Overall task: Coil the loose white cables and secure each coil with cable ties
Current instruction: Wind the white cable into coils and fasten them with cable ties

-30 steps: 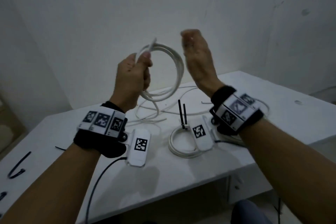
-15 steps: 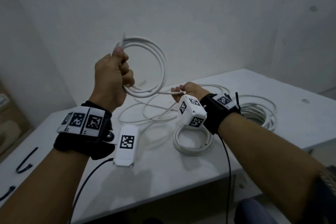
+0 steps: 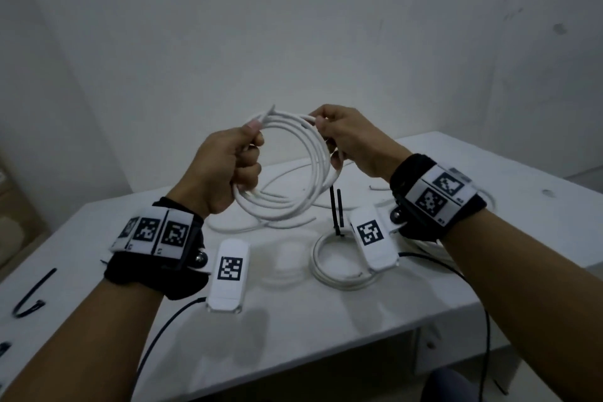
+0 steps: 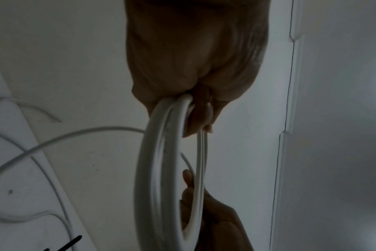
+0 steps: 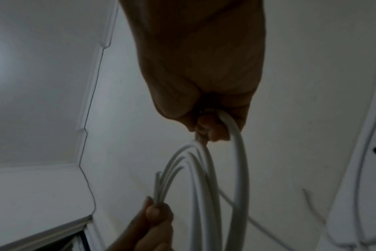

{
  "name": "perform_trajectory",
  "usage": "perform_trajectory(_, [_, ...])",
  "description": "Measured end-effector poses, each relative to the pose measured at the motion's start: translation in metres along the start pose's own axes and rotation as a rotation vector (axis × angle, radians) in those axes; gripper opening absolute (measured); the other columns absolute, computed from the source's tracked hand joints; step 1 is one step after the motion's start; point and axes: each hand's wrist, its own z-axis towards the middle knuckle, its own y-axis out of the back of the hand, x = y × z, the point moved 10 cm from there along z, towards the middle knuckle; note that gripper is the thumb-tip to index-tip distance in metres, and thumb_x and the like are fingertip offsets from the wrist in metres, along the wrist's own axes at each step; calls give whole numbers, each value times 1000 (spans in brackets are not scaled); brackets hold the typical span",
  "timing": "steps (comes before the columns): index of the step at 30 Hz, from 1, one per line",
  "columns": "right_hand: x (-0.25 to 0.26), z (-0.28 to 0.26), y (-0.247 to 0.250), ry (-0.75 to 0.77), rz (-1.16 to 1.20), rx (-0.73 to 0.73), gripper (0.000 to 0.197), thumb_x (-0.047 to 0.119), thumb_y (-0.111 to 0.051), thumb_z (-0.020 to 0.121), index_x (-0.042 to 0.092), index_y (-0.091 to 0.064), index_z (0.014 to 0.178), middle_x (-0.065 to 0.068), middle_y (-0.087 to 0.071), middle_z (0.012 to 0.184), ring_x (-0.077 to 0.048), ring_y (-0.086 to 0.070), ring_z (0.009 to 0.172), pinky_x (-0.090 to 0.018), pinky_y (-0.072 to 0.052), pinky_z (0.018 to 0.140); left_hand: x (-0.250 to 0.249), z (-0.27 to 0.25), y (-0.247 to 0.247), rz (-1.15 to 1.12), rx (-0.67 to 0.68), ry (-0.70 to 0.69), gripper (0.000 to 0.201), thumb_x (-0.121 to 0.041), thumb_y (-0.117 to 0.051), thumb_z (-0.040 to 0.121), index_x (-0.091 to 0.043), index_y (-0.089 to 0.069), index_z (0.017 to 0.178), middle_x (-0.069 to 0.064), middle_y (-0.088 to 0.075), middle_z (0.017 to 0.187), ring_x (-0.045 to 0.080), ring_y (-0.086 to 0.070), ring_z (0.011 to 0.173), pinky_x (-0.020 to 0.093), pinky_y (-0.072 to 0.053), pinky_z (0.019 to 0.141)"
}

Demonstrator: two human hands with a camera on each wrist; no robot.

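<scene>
A: Where is the coil (image 3: 293, 173)?
B: In the air, between both hands. The left hand (image 3: 225, 170) grips its left side; the right hand (image 3: 352, 140) pinches its top-right part.

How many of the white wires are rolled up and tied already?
One small coil lies on the table with a black tie on it: done. The left hand and right hand hold a second coil, not tied yet. Loose cable lies behind; spare ties wait left.
</scene>
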Motion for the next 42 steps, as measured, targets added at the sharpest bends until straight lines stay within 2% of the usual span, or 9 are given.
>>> perform_trajectory(5, [-9,-11,-3,2,-55,-1,23,12,-42,99,8,-65,95,1,-57,66,-7,-52,51,-18,-43,47,11,-1,-7,101,1,-2,34,-30,-47,99,-10,-49,72,-7,-23,47,4,-18,33,12,-17,34])
perform_trajectory(9, [-12,-23,-14,-49,164,25,27,15,-36,102,6,-59,92,-14,-64,79,-26,-65,67,-37,-55,66,16,-3,-14,207,15,-20,34,-30,-49,99,-8,-50,73,-6,-24,48,6,-18,36,13,-18,37])
perform_trajectory(17, [-12,-38,-22,75,-42,74,33,44,-58,90,12,-57,96,-6,-59,67,-24,-57,45,-29,-47,42,12,-12,-29,469,10,-140,36,-32,-49,99,-7,-52,74,-4,-37,48,9,-30,39,21,-29,39])
perform_trajectory(20, [-12,-41,-21,123,-42,67,17,27,-63,90,13,-55,86,0,-48,55,-17,-47,37,-28,-45,38,2,-15,-29,824,-108,-370,35,-36,-48,99,-14,-51,73,0,-50,68,13,-46,63,31,-41,61])
perform_trajectory(24, [-25,-43,-23,56,72,97,17,19,-57,94,11,-51,80,6,-43,50,-12,-38,35,-27,-44,37,-2,-25,-35,1203,-214,-677,42,-43,-41,98,-7,-61,88,16,-50,130,28,-41,126,34,-31,102])
perform_trajectory(27, [-28,-46,-24,45,122,105,17,18,-57,94,10,-52,80,8,-42,47,-11,-36,35,-26,-42,37,12,-19,-33,949,-74,-545,40,-51,-39,95,-13,-51,98,10,-67,97,22,-63,86,34,-49,73])
perform_trajectory(30, [-30,-46,-22,63,156,74,14,17,-58,94,8,-53,85,7,-42,49,-10,-37,34,-26,-43,38,5,-21,-33,879,-84,-561,31,-44,-45,95,-14,-39,96,2,-54,66,11,-51,52,23,-42,49])
perform_trajectory(36, [-38,-47,-25,45,152,112,18,13,-56,95,-1,-51,105,-4,-51,57,-19,-52,43,-30,-51,45,-5,-18,-18,746,-183,-553,20,-33,-60,93,-14,-61,87,-8,-54,63,7,-46,50,22,-41,49])
perform_trajectory(42, [-49,-54,-24,56,-124,-29,18,14,-52,94,14,-46,112,-2,-58,68,-16,-60,49,-22,-44,45,6,-16,-7,367,-233,-399,8,-22,-72,85,-16,-73,81,2,-58,59,13,-39,36,19,-32,36])
